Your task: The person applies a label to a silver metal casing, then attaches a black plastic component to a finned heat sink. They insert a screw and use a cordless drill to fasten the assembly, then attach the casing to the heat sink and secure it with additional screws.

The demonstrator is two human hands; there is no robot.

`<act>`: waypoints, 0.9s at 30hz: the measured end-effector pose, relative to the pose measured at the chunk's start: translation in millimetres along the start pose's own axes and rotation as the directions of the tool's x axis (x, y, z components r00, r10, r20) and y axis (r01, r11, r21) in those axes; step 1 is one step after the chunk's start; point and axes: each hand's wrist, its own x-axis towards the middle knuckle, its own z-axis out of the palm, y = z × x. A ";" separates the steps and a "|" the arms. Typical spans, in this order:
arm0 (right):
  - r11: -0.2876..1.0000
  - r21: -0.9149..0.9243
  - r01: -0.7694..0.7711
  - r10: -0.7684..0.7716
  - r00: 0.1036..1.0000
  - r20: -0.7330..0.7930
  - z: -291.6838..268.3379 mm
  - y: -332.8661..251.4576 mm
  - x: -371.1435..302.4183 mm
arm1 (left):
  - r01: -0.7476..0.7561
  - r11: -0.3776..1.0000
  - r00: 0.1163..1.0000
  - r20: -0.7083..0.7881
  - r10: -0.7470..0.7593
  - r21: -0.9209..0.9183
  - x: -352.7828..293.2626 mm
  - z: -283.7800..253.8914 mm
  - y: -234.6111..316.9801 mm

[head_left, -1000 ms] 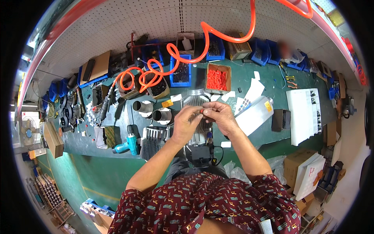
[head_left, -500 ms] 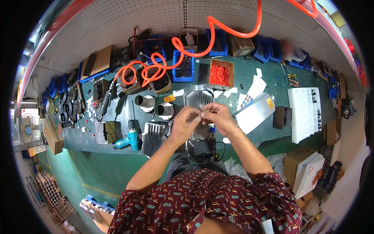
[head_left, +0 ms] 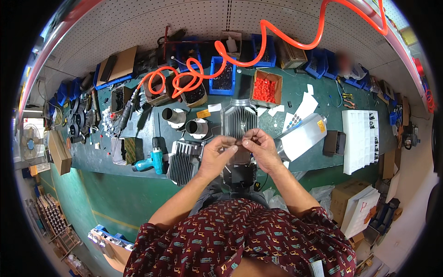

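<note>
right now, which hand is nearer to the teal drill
Left. The left hand is right of the teal drill, with the finned metal block between them; the right hand is farther right, beyond the left hand.

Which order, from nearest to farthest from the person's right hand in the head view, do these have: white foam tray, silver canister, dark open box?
From the right hand:
1. Silver canister, just to its right.
2. Dark open box, farther right, beyond the canister.
3. White foam tray, farthest right of the three.
</note>
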 end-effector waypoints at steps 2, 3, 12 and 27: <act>1.000 -0.008 -0.027 0.027 0.997 0.067 -2.8 -5.7 0.6 | -0.108 0.988 0.993 0.049 0.104 0.107 2.1 -5.4 6.8; 0.998 -0.028 -0.064 0.066 0.994 0.089 -2.0 -8.5 0.7 | -0.164 0.966 0.984 0.105 0.146 0.198 3.3 -6.8 11.1; 0.931 0.096 -0.353 0.324 0.917 0.233 -6.9 -17.7 -2.7 | -0.282 0.884 0.935 0.311 0.167 0.373 8.5 -12.4 32.1; 0.846 -0.532 -0.028 0.162 0.965 0.207 5.4 -28.2 38.2 | 0.323 0.935 0.926 0.251 -0.280 -0.146 28.7 -35.2 13.7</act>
